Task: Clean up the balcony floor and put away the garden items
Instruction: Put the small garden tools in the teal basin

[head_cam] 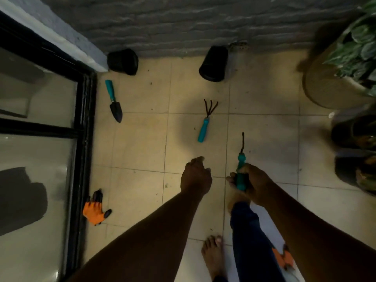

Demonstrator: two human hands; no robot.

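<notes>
Nearest, below the hands, a bare foot (213, 255) stands on the tiled floor (142, 143), with a scrap of orange glove (283, 258) showing under the right forearm. The right hand (252, 184) grips the teal handle of a garden tool (241, 169), fingers curled round it, its thin dark metal end pointing away from the person. Just left of it, the left hand (196, 176) hangs over the floor with loosely curled fingers, holding nothing. Well to the left of both hands, and nearer than them, an orange glove with black fingertips (95, 210) lies beside the black door frame (81, 139). Just beyond the left hand, a teal-handled hand rake (205, 123) lies on the tiles, tines pointing away. Farther off to the left lies a teal-handled trowel (114, 100), blade toward the person. Beyond these, two black pots lie tipped over at the foot of the grey wall (183, 23): one (123, 61) in the left corner, the other (213, 64) ahead of the hands. Far right of the right hand stands a pale planter (325, 84) with green leaves.
</notes>
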